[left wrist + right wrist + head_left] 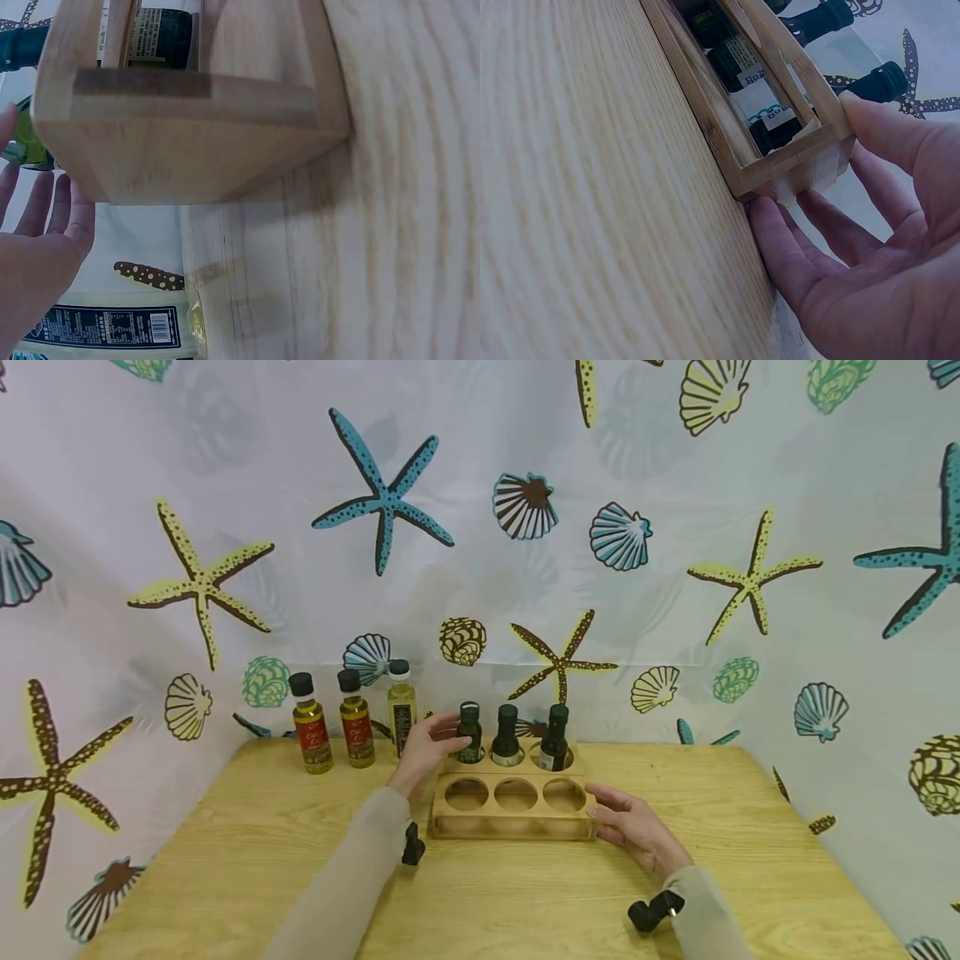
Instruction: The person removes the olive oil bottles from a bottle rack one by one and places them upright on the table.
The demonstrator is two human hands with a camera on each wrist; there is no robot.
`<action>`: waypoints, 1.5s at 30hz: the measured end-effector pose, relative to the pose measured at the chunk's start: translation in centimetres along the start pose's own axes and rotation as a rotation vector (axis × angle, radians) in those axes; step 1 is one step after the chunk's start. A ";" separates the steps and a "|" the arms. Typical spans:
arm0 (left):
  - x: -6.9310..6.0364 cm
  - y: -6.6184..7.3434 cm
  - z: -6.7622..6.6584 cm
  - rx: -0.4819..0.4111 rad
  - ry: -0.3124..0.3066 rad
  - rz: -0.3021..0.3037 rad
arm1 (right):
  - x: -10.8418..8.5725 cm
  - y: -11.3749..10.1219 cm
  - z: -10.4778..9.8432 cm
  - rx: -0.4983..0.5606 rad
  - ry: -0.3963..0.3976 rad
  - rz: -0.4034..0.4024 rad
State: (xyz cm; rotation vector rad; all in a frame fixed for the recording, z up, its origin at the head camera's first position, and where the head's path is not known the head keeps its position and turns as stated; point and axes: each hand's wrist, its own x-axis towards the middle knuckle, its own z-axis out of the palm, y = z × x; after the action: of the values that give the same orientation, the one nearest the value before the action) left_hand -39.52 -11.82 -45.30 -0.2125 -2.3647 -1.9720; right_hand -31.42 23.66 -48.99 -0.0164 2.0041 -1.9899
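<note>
My left hand (429, 745) holds a small dark green glass bottle (470, 735) at the back left hole of a two-step wooden rack (513, 825). The thumb is in front of the glass. In the left wrist view the green bottle (28, 139) shows between thumb and fingers, partly cut off by the frame. My right hand (637, 828) grips the rack's right end; in the right wrist view the thumb lies at an upper edge and the fingers (780, 236) touch the end face. Two more dark bottles, one in the middle (507, 739) and one on the right (554, 739), stand in the back row.
Left of the rack stand two oil bottles with red labels (312, 735) (357, 727) and a taller yellow oil bottle with a dark label (402, 710). The front row of the rack has three round holes. A patterned curtain (480, 577) surrounds the wooden table (495, 902).
</note>
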 end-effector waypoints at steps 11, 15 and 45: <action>0.9 0.2 0.5 0.086 -0.065 -0.037 | 0.0 -0.1 -0.1 -0.008 -0.020 -0.007; 1.0 0.0 0.6 0.107 -0.073 -0.033 | -0.1 -0.1 -0.1 -0.009 -0.022 -0.013; 0.4 0.8 0.0 0.003 -0.069 -0.008 | -0.3 0.3 0.1 -0.007 -0.021 -0.005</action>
State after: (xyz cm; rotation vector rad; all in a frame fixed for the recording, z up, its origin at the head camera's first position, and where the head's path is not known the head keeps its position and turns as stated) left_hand -39.76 -11.63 -44.47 -0.2758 -2.4139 -1.9962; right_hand -31.01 23.68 -49.25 -0.0436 1.9997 -1.9772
